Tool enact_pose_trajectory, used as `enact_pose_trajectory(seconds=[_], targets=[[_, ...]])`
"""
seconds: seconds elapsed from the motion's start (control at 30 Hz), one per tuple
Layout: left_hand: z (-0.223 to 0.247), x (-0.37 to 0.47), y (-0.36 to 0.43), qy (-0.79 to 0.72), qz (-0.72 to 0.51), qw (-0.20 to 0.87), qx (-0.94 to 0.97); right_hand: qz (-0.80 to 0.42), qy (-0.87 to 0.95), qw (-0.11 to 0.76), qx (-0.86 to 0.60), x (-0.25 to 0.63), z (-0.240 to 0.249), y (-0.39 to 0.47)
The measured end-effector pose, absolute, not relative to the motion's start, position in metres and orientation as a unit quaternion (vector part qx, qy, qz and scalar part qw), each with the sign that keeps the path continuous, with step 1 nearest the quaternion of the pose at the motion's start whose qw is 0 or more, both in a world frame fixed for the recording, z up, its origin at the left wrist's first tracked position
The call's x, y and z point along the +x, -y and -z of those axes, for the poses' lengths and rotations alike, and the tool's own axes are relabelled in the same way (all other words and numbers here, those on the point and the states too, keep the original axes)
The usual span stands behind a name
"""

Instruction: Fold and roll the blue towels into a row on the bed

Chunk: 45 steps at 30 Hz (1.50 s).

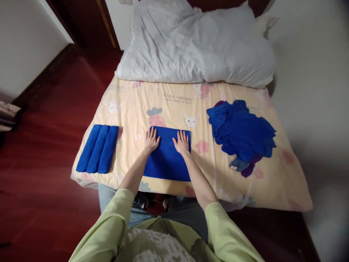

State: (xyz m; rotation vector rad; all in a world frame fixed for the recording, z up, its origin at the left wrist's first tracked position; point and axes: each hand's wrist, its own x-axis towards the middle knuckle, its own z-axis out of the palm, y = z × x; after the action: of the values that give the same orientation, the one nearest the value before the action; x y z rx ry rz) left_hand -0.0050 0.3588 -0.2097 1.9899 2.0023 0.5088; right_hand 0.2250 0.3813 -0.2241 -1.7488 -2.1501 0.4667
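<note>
Left fingers (152, 131) and right fingers (181, 134), released, flat on blue rectangular cloth (167, 156); uneven pressure into yellow patterned bed (131, 109) could wrinkle it.

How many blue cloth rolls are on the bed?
3. They're side by side near the bed's left edge: left roll, middle roll and right roll. The messy pile might hide more; I can't tell.

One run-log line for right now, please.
left hand: flat on blue cloth | right hand: flat on same cloth | left: three blue rolls | right: crumpled cloth pile
</note>
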Motion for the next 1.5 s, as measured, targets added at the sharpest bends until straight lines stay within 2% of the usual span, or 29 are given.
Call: enact_pose_trajectory(seconds=[0.13,0.27,0.37,0.47,0.77,1.0,1.3,1.5], targets=[[0.193,-0.029,-0.312,-0.698,-0.173,0.126,0.683,-0.154,0.745,0.205,-0.616,0.241,0.206,-0.349],[0.188,-0.037,-0.202,-0.627,-0.175,0.116,0.750,-0.170,0.797,0.241,-0.527,0.265,0.196,-0.254],[0.196,-0.037,-0.127,-0.538,-0.142,0.152,0.817,-0.201,0.826,0.212,-0.482,0.286,0.204,-0.179],[0.207,-0.040,-0.092,-0.538,-0.138,0.157,0.817,-0.207,0.828,0.189,-0.486,0.306,0.214,-0.133],[0.203,-0.042,-0.108,-0.602,-0.190,0.154,0.760,-0.180,0.764,0.297,-0.544,0.323,0.227,-0.132],[0.193,-0.039,-0.121,-0.605,-0.144,0.124,0.773,-0.129,0.760,0.291,-0.566,0.311,0.237,-0.141],[0.191,-0.059,-0.112,-0.570,-0.111,0.146,0.801,-0.158,0.787,0.251,-0.541,0.325,0.223,-0.131],[0.212,-0.070,-0.094,-0.572,-0.187,0.188,0.776,-0.182,0.774,0.304,-0.524,0.330,0.229,-0.110]])
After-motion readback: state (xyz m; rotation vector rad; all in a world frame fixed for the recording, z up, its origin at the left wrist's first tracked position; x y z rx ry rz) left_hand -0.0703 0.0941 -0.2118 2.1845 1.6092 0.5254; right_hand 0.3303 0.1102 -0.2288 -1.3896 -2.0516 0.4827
